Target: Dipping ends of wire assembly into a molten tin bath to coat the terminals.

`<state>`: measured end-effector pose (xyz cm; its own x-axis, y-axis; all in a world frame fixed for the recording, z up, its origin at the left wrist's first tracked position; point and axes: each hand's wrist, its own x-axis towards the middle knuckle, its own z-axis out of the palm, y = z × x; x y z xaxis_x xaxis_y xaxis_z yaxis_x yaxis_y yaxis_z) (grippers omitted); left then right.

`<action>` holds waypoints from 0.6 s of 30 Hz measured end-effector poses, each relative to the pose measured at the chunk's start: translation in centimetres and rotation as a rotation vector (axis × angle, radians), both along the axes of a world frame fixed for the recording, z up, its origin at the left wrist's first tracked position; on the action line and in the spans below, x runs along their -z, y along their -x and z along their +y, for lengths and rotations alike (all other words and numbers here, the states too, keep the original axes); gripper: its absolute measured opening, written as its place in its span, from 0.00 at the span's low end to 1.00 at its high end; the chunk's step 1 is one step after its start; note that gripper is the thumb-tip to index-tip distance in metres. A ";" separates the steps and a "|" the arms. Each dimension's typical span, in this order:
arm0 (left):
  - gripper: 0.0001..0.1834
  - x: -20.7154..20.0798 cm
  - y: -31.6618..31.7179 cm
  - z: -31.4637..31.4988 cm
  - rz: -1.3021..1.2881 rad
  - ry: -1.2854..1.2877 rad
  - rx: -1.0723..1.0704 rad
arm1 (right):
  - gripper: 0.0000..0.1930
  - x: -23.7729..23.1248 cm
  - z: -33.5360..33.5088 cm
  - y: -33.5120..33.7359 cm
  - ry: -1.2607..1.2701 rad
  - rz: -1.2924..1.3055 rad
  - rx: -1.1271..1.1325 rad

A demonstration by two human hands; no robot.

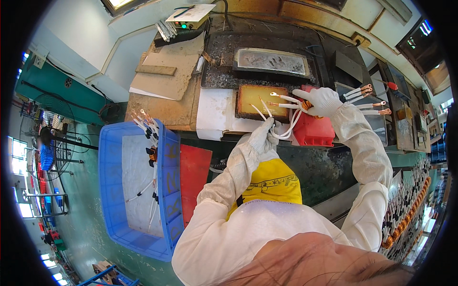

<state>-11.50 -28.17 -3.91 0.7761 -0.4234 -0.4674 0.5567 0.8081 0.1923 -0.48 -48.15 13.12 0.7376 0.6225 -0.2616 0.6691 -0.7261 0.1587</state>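
Observation:
My gloved right hand [322, 101] is closed around a copper-wound coil [305, 106] that has several white leads with copper lugs sticking out on both sides. My gloved left hand [265, 135] pinches white leads [285, 135] of the same coil, and two thin tips poke up past its fingers. Both hands are at the bench's front edge. Just beyond them lies a shallow brown-rimmed tray [248, 115] with a yellowish surface. Leads from the coil reach over that tray. Below my right hand sits a red plastic bin [315, 131]; what it holds is hidden.
Behind the tray stands a dark rectangular pot [272, 62] with a silvery surface. A blue crate [174, 190] at left holds similar coils with leads. Cardboard [171, 71] and a control box with a green light [186, 21] are at back left. Many coils [405, 209] hang at right.

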 end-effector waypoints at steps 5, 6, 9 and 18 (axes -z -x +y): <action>0.17 -0.9 -0.1 0.0 0.017 -0.040 0.004 | 0.29 0.1 0.0 -0.7 0.006 0.036 -0.006; 0.17 -0.6 -0.2 0.0 0.011 -0.029 0.001 | 0.31 0.1 0.1 -0.8 0.016 0.063 -0.001; 0.17 0.0 -0.2 0.1 0.009 -0.039 -0.010 | 0.31 0.1 0.1 -0.7 -0.003 0.067 0.001; 0.17 0.2 -0.3 0.2 -0.034 -0.046 0.006 | 0.32 -1.1 0.1 0.4 -0.001 0.077 0.046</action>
<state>-11.25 -28.01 -4.10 0.7892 -0.4068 -0.4600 0.5543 0.7943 0.2485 -0.89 -48.03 14.23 0.7434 0.5883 -0.3180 0.6449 -0.7567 0.1077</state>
